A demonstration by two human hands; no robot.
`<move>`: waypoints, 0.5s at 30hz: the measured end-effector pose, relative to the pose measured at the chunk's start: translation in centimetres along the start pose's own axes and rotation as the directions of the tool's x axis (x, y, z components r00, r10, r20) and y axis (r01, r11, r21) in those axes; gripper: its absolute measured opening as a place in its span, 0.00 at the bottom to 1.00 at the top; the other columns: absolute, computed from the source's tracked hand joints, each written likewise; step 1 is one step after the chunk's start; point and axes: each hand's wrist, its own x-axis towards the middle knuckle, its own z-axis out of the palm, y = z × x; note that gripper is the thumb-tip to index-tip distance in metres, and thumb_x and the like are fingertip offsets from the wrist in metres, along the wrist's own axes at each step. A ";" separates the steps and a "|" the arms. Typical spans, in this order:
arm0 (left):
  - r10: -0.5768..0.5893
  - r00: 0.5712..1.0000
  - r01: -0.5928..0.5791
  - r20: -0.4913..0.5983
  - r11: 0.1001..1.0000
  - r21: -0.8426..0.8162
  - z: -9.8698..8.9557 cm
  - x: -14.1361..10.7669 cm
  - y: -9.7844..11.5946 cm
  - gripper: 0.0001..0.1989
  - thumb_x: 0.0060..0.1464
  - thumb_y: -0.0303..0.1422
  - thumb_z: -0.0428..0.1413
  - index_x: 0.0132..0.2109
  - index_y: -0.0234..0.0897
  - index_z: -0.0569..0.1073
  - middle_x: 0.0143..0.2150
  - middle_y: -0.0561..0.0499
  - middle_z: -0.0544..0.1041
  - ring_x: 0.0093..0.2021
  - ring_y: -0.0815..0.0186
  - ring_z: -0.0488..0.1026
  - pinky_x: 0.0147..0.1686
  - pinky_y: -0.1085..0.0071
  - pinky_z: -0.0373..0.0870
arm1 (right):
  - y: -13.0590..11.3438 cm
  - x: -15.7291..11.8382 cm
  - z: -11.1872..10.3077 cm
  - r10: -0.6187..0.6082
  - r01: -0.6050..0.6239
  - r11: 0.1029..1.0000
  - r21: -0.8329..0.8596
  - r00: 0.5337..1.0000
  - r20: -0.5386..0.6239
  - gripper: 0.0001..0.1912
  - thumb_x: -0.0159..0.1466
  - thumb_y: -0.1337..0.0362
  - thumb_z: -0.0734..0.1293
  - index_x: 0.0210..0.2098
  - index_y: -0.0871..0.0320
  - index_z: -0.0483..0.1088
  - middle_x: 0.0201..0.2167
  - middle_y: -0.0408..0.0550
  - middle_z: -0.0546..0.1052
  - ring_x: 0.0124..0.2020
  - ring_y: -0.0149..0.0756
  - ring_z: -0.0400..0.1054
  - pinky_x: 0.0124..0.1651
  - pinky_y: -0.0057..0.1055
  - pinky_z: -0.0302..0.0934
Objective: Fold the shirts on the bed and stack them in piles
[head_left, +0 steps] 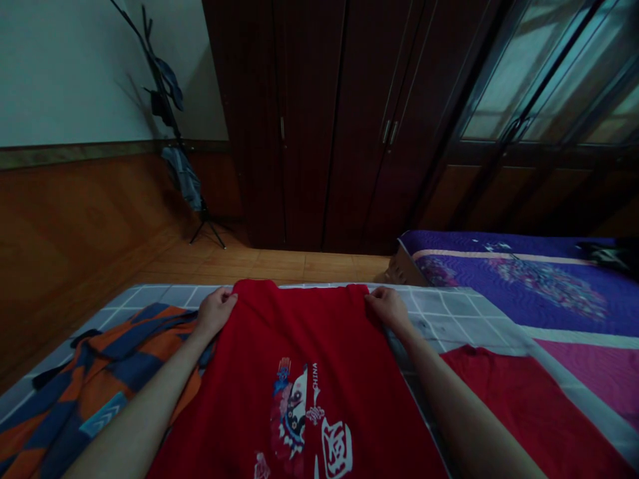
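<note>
A red T-shirt [299, 326] with a printed front, including the word CHINA, is spread out in the middle of the head view. My left hand [217, 310] pinches its far left corner, near the shoulder. At the far right corner, my right hand [388, 306] grips the cloth between thumb and fingers. The shirt's near end runs out of the picture. To the left lies an orange and blue checked garment [134, 352], partly behind my left forearm. Another red garment [519, 392] rests to the right, beyond my right forearm.
Beneath the clothes is a grey and white checked cover [449, 309]. A bed with a purple floral cover [504, 279] adjoins on the right. Dark wardrobe doors [309, 133] stand across the tiled floor [329, 265]. A coat stand [164, 106] leans into the left corner.
</note>
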 end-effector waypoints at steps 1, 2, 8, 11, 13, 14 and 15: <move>-0.036 0.999 0.035 -0.030 0.999 -0.026 0.0 0.3 -0.4 0.11 0.53 0.40 0.46 0.32 0.38 0.68 0.30 0.49 0.76 0.33 0.60 0.74 0.32 0.70 0.65 | 0.0 0.0 0.1 0.010 -0.009 1.000 0.021 1.000 -0.025 0.11 0.59 0.59 0.63 0.27 0.58 0.73 0.25 0.49 0.76 0.29 0.36 0.70 0.28 0.27 0.53; -0.066 0.996 0.063 -0.053 0.997 -0.053 0.0 0.6 -0.7 0.10 0.51 0.38 0.46 0.33 0.38 0.67 0.30 0.48 0.76 0.33 0.59 0.74 0.32 0.69 0.66 | 0.1 0.1 0.1 0.018 -0.016 0.999 0.041 0.999 -0.050 0.12 0.60 0.59 0.62 0.28 0.59 0.73 0.25 0.49 0.76 0.29 0.36 0.70 0.28 0.27 0.54; -0.023 0.999 0.029 0.027 0.959 -0.283 0.4 0.1 0.0 0.21 0.48 0.34 0.50 0.50 0.34 0.64 0.32 0.49 0.78 0.31 0.62 0.77 0.31 0.69 0.72 | 0.4 0.5 0.8 -0.015 0.031 0.990 0.138 0.993 -0.115 0.12 0.58 0.61 0.63 0.37 0.59 0.74 0.28 0.50 0.77 0.30 0.37 0.71 0.29 0.28 0.57; 0.091 0.992 -0.056 0.082 0.931 -0.360 0.2 -0.5 1.0 0.30 0.46 0.34 0.54 0.58 0.35 0.61 0.41 0.47 0.79 0.38 0.62 0.78 0.38 0.68 0.74 | 0.4 0.9 1.3 -0.083 0.101 0.977 0.186 0.991 -0.105 0.19 0.56 0.60 0.66 0.45 0.60 0.72 0.29 0.49 0.78 0.29 0.37 0.71 0.30 0.28 0.60; 0.148 0.985 -0.108 0.086 0.928 -0.357 0.0 -0.5 1.3 0.28 0.44 0.33 0.53 0.55 0.36 0.67 0.47 0.47 0.78 0.45 0.61 0.76 0.46 0.66 0.71 | 0.2 1.0 1.5 -0.141 0.160 0.965 0.208 0.985 -0.104 0.20 0.56 0.61 0.66 0.48 0.60 0.71 0.31 0.48 0.78 0.30 0.36 0.72 0.31 0.27 0.62; 0.162 0.983 -0.124 0.083 0.931 -0.343 -0.1 -0.4 1.2 0.25 0.43 0.33 0.52 0.51 0.36 0.71 0.47 0.48 0.78 0.47 0.60 0.75 0.49 0.65 0.69 | 0.1 1.0 1.6 -0.171 0.191 0.958 0.214 0.979 -0.110 0.20 0.56 0.63 0.65 0.48 0.60 0.71 0.33 0.47 0.78 0.32 0.35 0.72 0.33 0.27 0.63; 0.167 0.983 -0.134 0.077 0.937 -0.323 -0.2 -0.3 1.1 0.21 0.43 0.33 0.51 0.47 0.36 0.74 0.47 0.48 0.78 0.48 0.59 0.74 0.51 0.65 0.68 | -0.1 1.0 1.7 -0.198 0.221 0.952 0.214 0.973 -0.120 0.19 0.57 0.64 0.64 0.48 0.59 0.72 0.35 0.47 0.79 0.34 0.34 0.72 0.36 0.27 0.63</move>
